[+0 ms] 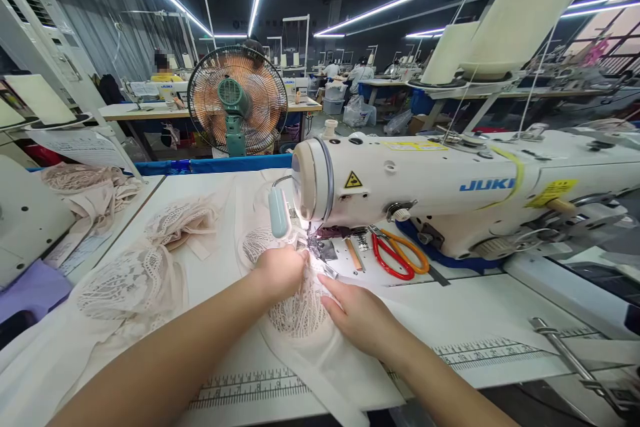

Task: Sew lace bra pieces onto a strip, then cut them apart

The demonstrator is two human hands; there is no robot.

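Note:
A white JUKI sewing machine (pixel 450 187) stands on the white table (pixel 480 327). A pale lace garment piece (pixel 300 313) lies under its needle and presser foot (pixel 314 243). My left hand (pixel 280 270) is closed, pinching the lace just left of the needle. My right hand (pixel 360 317) lies flat on the fabric in front of the needle, fingers stretched out and pressing it down.
Red and orange scissors (pixel 397 253) lie on the machine bed right of the needle. Lace pieces (pixel 150 253) are piled to the left. A standing fan (pixel 237 103) is behind the table. People work at far tables. A second machine (pixel 25 213) sits at left.

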